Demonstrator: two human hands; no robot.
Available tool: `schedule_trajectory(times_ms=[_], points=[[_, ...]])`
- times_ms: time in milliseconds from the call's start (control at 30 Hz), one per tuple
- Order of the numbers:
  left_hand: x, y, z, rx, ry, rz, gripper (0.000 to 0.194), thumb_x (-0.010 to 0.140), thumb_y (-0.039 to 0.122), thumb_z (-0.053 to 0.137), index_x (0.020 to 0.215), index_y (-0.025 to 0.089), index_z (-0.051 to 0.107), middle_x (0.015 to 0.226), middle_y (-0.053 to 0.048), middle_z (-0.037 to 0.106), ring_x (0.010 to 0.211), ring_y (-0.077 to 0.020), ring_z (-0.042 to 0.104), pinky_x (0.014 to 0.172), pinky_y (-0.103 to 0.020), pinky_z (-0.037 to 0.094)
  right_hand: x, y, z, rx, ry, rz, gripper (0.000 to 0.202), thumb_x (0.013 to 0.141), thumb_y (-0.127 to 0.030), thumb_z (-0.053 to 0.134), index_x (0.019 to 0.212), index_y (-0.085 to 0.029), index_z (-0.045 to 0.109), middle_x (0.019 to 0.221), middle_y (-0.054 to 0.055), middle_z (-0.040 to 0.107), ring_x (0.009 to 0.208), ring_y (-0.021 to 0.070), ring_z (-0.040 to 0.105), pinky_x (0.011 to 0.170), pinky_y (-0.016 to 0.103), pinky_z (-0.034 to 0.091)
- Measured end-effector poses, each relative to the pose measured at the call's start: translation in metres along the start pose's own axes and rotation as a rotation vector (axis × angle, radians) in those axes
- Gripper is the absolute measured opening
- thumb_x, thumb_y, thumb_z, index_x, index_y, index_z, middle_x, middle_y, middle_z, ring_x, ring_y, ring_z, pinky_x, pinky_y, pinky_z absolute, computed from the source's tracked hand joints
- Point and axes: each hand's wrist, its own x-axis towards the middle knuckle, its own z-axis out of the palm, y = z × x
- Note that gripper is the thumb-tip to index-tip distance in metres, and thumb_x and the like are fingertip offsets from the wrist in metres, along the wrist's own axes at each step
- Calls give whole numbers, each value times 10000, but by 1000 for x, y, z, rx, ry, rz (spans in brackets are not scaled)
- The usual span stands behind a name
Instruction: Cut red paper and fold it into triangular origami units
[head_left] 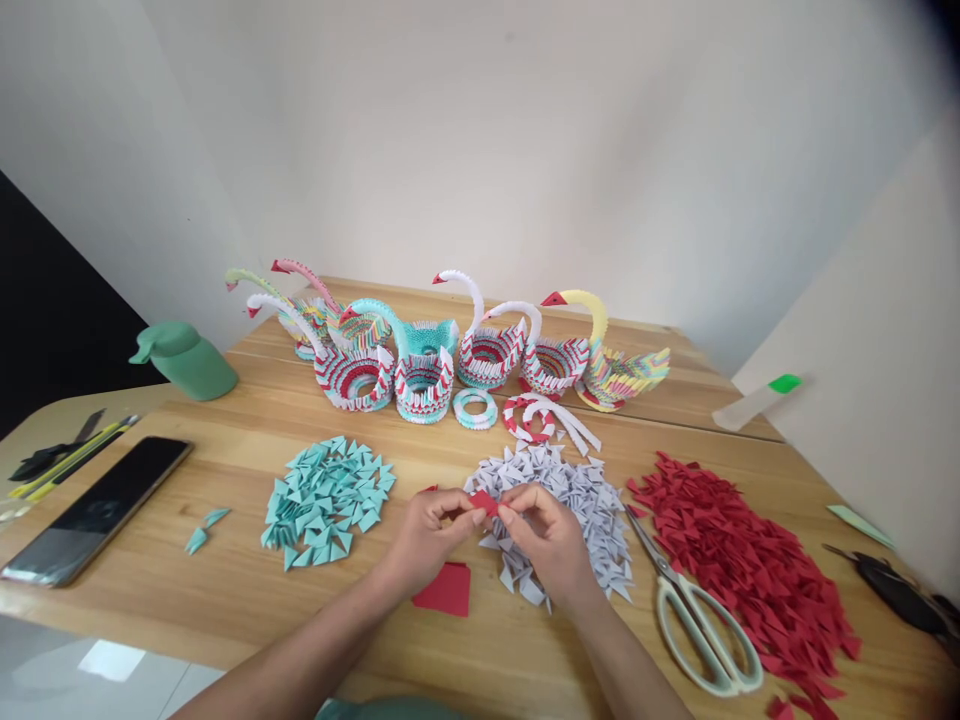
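Observation:
Between the fingertips of both hands is a small folded piece of red paper (484, 502). My left hand (431, 535) pinches its left side, and my right hand (546, 535) pinches its right side. Below them on the table lies a stack of red paper rectangles (444, 590). A heap of white folded paper triangles (592, 510) spreads beneath and behind my right hand. To the left of my left hand sits a pile of teal folded paper triangles (330, 500). Scissors (701, 620) with white handles lie to the right, beside a large heap of red folded paper triangles (750, 560).
Several folded-paper swans (491, 350) stand along the back, with paper rings (475, 409) in front of them. At the left are a phone (97, 510), pencils (71, 460) and a green jug (184, 360). A bottle with a green cap (757, 402) lies at the back right.

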Motion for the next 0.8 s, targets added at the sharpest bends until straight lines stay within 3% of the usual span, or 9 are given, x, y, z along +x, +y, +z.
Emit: schedule_trajectory(times_ms=[133, 233, 367, 467, 533, 633, 700, 800], points=[[1, -5, 4, -138, -38, -55, 296, 745, 408, 704, 728, 117, 653, 668, -16, 621, 626, -120, 505, 626, -235, 392, -3, -1, 5, -93, 51, -49, 139, 825, -247, 621, 704, -216, 560, 747, 11, 641, 696, 162, 622, 648, 283, 515], [3, -7, 7, -218, -34, -68, 327, 702, 418, 746, 735, 118, 619, 667, 3, 587, 632, -109, 489, 635, -229, 388, -6, -1, 9, -134, 68, -28, 20, 829, -240, 605, 819, -224, 596, 744, 1, 634, 690, 158, 619, 642, 273, 516], [5, -5, 3, -245, -17, -101, 357, 710, 448, 726, 684, 130, 566, 620, 27, 529, 594, -91, 439, 602, -216, 358, -8, -1, 10, -81, 1, 40, 274, 837, -240, 592, 1110, -229, 575, 773, -3, 639, 712, 155, 633, 664, 269, 525], [5, -4, -2, -200, -22, -115, 344, 716, 444, 704, 689, 133, 561, 610, 36, 497, 574, -84, 402, 572, -211, 328, -5, -4, 5, -68, -121, 77, 370, 842, -244, 583, 1211, -227, 563, 772, -5, 642, 707, 153, 639, 680, 272, 518], [4, -4, -4, -122, -82, -125, 301, 722, 399, 695, 689, 131, 561, 624, 30, 499, 575, -85, 400, 562, -212, 316, -2, -6, 1, -80, -169, 94, 341, 839, -268, 590, 1177, -225, 608, 786, 4, 653, 725, 161, 643, 689, 277, 512], [2, -6, -3, -20, -173, -137, 241, 731, 323, 677, 664, 134, 544, 628, 23, 508, 573, -87, 424, 557, -215, 326, 1, -9, -4, -145, -160, 83, 163, 820, -284, 608, 932, -206, 696, 763, 15, 662, 714, 166, 629, 676, 277, 498], [2, -7, -2, -28, -153, -142, 222, 740, 315, 664, 680, 136, 548, 617, 23, 519, 560, -87, 442, 545, -212, 338, 2, -9, -6, -178, -136, 78, 112, 812, -277, 610, 822, -200, 691, 734, 12, 661, 687, 161, 616, 654, 272, 490], [4, -5, -1, -115, -87, -166, 244, 728, 353, 673, 728, 131, 572, 616, 12, 564, 554, -97, 495, 547, -218, 395, 2, -6, -7, -180, -82, 83, 117, 815, -287, 609, 824, -196, 681, 747, 14, 672, 694, 163, 621, 648, 272, 495]])
